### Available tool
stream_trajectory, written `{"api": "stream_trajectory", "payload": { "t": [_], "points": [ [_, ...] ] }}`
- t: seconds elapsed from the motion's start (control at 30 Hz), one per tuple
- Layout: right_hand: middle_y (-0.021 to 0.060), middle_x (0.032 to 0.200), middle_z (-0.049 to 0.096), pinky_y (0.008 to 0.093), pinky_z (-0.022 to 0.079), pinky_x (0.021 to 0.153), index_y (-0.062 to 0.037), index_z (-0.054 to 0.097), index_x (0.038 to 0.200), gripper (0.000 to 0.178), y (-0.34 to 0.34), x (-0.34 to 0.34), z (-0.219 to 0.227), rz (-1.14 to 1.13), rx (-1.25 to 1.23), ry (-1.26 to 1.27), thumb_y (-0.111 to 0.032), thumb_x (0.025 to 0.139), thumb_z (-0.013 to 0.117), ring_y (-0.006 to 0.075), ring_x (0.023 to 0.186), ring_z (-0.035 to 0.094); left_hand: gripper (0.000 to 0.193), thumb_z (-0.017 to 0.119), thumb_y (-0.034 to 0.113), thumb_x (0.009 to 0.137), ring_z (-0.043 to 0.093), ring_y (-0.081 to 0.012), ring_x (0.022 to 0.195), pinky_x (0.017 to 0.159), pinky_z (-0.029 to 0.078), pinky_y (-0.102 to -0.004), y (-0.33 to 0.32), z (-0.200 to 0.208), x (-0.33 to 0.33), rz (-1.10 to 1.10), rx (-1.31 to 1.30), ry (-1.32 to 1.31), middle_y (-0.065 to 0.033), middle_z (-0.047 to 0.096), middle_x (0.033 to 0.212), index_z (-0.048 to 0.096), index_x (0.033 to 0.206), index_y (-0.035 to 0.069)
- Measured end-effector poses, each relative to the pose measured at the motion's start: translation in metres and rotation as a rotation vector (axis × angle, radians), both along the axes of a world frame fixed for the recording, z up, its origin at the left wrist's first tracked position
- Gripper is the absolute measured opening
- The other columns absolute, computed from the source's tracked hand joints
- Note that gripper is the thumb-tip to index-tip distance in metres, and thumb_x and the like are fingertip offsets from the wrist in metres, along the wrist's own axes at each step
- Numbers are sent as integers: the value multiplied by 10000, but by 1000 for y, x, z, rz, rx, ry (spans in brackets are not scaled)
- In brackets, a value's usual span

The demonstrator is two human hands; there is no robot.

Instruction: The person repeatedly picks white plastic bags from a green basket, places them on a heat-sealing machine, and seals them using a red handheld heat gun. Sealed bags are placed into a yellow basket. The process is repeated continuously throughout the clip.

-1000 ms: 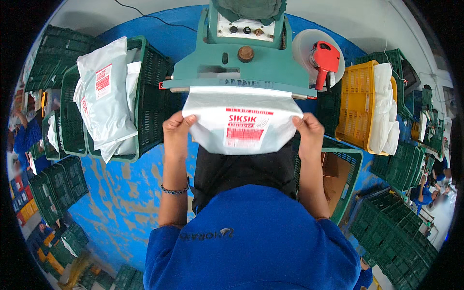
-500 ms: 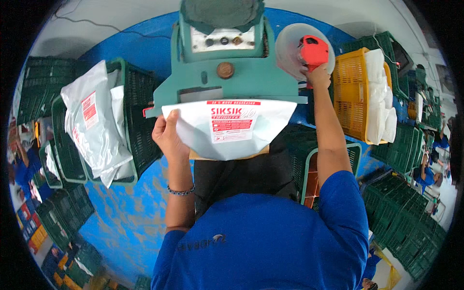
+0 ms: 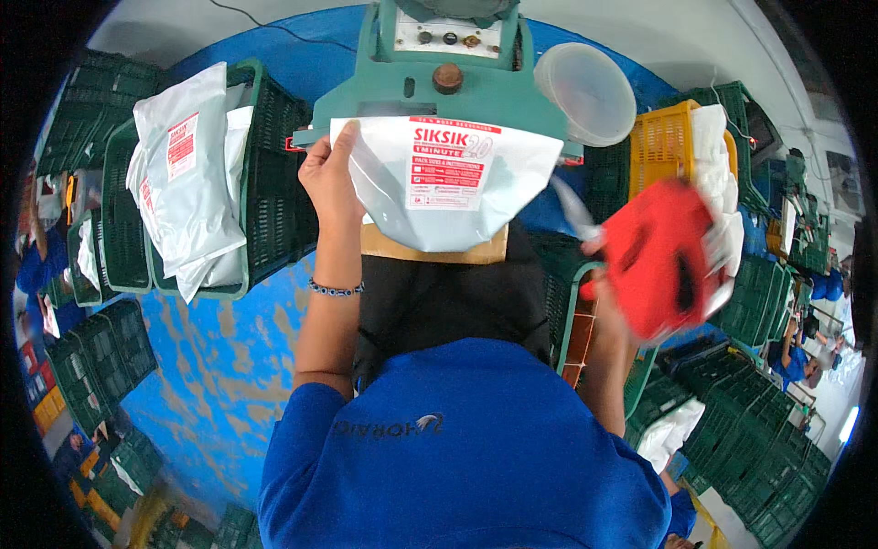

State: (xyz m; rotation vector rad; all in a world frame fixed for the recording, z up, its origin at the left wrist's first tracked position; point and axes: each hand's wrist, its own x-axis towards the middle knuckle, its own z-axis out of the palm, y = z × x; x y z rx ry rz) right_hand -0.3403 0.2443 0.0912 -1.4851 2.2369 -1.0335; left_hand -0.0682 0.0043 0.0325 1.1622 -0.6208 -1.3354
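A white pouch with a red-and-white printed panel (image 3: 457,215) hangs from the front edge of a green tabletop machine (image 3: 508,96), which looks like a bag sealer. My left hand (image 3: 331,178) pinches the pouch's upper left corner, thumb on the front. The bag's bottom bulges as if filled. Over on the right, my right hand (image 3: 611,302) grips a red hand-held tool (image 3: 654,261), smeared by motion; it looks like a label gun, but I cannot be sure. A pale blurred streak lies beside its left end. The tool partly hides my right-hand fingers.
A round translucent tub (image 3: 585,96) stands right of the machine. Green crates (image 3: 270,183) at the left hold filled white pouches (image 3: 197,210). A yellow crate (image 3: 660,146) with white bags is at the right, and another green crate (image 3: 637,389) sits low beside my right arm.
My right hand has brought the red tool from over the round tub toward me and down to the right. My left hand still holds the pouch at the machine. The whole view has shifted.
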Motion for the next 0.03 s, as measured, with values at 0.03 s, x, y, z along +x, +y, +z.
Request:
{"api": "stream_trajectory", "payload": {
  "t": [0.03],
  "points": [
    [95,1122,589,347,449,879,-28,500,1226,380,3,3,9,40,31,75,-86,851,522,212,986,567,136,710,81,793,573,-84,631,593,448,-209,1,2,-1,-10,-5,5,-46,645,760,657,843,-34]
  ]
}}
